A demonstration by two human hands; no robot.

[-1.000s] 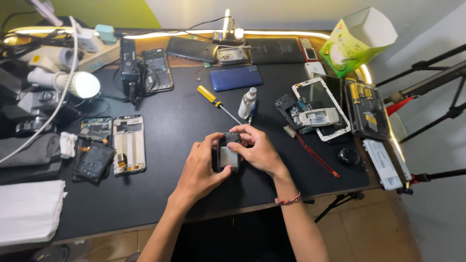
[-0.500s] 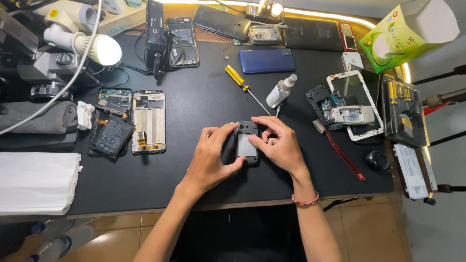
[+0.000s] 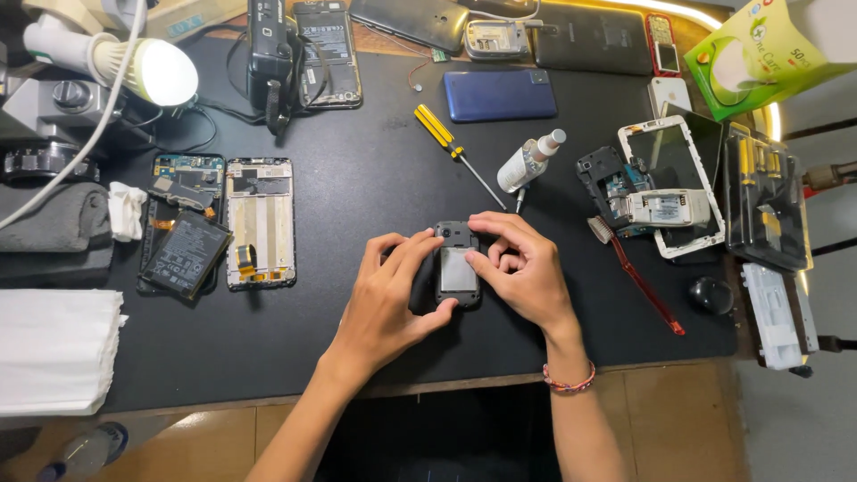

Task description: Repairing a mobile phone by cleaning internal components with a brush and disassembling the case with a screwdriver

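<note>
A small dark phone body [image 3: 456, 264] with a grey battery in its open back lies on the black table mat [image 3: 357, 205] near the front edge. My left hand [image 3: 386, 299] grips its left side, thumb under its lower end. My right hand [image 3: 522, 272] holds its right side, fingers curled over the top and thumb pressing on the battery. A beaded bracelet [image 3: 569, 384] circles my right wrist.
A yellow-handled screwdriver [image 3: 444, 137] and a small white bottle [image 3: 528, 162] lie just behind my hands. Opened phones [image 3: 259, 221] sit left, more phone parts [image 3: 665, 183] and a red toothbrush [image 3: 636, 275] right. A lit lamp [image 3: 156, 71] is at back left, white cloths [image 3: 54, 353] front left.
The view has dropped closer to the table and shifted. Both hands stay on the small phone, with my right thumb shifting slightly on its back.
</note>
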